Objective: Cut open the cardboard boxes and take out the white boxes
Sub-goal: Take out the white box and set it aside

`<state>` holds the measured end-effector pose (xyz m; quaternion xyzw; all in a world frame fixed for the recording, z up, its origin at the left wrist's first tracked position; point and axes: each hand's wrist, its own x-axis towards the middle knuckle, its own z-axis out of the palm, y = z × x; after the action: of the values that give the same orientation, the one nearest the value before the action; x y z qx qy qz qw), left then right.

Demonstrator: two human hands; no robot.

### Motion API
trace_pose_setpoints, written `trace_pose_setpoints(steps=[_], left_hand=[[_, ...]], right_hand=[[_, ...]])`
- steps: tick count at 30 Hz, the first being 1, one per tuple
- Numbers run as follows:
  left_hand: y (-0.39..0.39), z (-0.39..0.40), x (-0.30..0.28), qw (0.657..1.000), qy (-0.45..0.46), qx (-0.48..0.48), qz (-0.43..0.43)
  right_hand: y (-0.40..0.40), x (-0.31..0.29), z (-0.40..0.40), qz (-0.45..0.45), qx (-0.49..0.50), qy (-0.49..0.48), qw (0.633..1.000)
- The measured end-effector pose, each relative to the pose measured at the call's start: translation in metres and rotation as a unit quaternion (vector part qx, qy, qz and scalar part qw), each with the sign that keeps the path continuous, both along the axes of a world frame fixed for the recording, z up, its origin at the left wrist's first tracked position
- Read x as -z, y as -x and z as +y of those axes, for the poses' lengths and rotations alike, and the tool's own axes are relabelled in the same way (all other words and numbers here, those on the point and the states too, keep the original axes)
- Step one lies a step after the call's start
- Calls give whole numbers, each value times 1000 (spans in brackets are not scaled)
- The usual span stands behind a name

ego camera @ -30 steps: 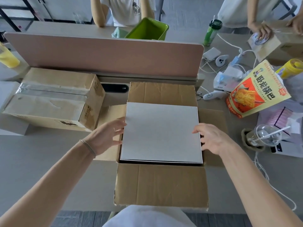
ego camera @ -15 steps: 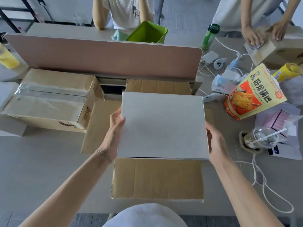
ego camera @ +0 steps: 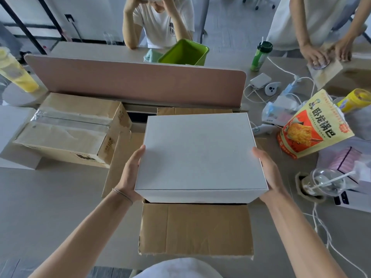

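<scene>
A plain white box (ego camera: pixel 198 153) is held level above the opened cardboard box (ego camera: pixel 195 229), whose flaps lie spread flat on the table. My left hand (ego camera: pixel 130 173) presses against the white box's left side and my right hand (ego camera: pixel 269 173) against its right side, gripping it between them. The white box hides the inside of the opened cardboard box. A second cardboard box (ego camera: pixel 70 131), sealed with clear tape, sits on the table to the left.
A pink divider panel (ego camera: pixel 138 83) stands just behind the boxes. To the right lie a snack bag (ego camera: pixel 313 127), a plastic cup with a straw (ego camera: pixel 323 183), cables and chargers. Two people stand or sit beyond the divider; one handles a cardboard box (ego camera: pixel 329 71).
Both hands closed on the white box's sides and lifted it out of the opened cardboard box, up and toward me. Its front face now shows.
</scene>
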<state>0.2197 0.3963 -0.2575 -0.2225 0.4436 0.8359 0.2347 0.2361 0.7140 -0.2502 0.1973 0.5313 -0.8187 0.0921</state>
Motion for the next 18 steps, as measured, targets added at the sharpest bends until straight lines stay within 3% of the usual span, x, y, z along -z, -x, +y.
trace_pose_setpoints(steps=[9,18], left_hand=[[0,-26,-37,998,17,-55,35],[-15,-121,-77,993,32,-106,43]], right_hand=[[20,-45,-23,39,-57,19,997],[31,-67,-119,55,-95,5,994]])
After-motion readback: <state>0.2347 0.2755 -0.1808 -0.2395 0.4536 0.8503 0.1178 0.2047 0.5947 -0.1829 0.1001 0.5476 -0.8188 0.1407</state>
